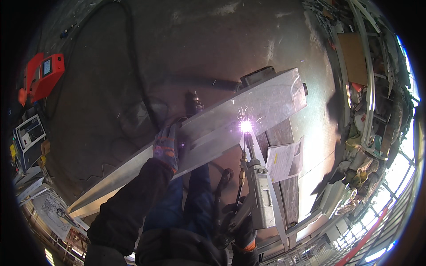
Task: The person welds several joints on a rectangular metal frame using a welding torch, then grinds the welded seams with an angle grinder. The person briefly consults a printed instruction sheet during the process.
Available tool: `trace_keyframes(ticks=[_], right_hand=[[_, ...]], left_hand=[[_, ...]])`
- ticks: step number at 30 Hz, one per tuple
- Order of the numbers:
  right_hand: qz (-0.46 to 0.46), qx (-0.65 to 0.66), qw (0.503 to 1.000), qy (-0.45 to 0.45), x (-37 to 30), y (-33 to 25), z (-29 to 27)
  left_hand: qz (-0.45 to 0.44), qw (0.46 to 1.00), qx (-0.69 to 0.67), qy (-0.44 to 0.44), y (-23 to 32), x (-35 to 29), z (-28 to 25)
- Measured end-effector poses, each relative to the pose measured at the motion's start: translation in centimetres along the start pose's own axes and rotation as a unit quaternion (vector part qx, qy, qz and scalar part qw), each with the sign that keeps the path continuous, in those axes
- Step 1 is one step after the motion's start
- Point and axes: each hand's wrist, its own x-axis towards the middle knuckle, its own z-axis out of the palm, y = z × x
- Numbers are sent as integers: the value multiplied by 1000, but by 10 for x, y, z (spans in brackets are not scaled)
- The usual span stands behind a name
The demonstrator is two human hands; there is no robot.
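Dark jacket: worn by the person and seen at the very bottom, with blue trousers partly covered by the beam.
Left hand: covered by a grey and orange glove and laid on the beam, with its fingers pointed forward; whether the beam is gripped cannot be told.
Right hand: closed around the handle of the torch, partly hidden by shadow.
Torch: held over the thin metal strip, with its tip pointed at the beam.
Bright spark: made at the tip of the torch, by the edge of the beam; little streaks are thrown up from it.
Long grey beam: stretched slantwise from the lower left to the upper right.
Papers: laid on dark bars, to the right of the torch.
Red machine: seen far to the left, with a small screen.
Black hose: looped over the floor.
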Motion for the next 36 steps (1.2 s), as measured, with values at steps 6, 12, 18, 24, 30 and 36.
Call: trace_keyframes(ticks=[6, 12, 18, 24, 30, 36], right_hand=[[43, -15, 999, 7, -5, 9, -5], [61, 15, 998, -11, -10, 25, -21], [50, 115, 990, -66, -15, 34, -35], [57, -4, 998, 9, -14, 31, -17], [36, -5, 999, 12, -17, 23, -7], [53, 54, 997, -4, -20, 23, -11]], left_hand=[[10, 1000, 10, 17, -1, -1, 2], [4, 1000, 9, 26, -4, 0, 7], [22, 999, 20, 29, -7, -3, 9], [16, 999, 15, 35, -18, -6, 20], [-28, 999, 9, -24, -27, 2, 25], [20, 999, 47, 13, -28, -5, 28]])
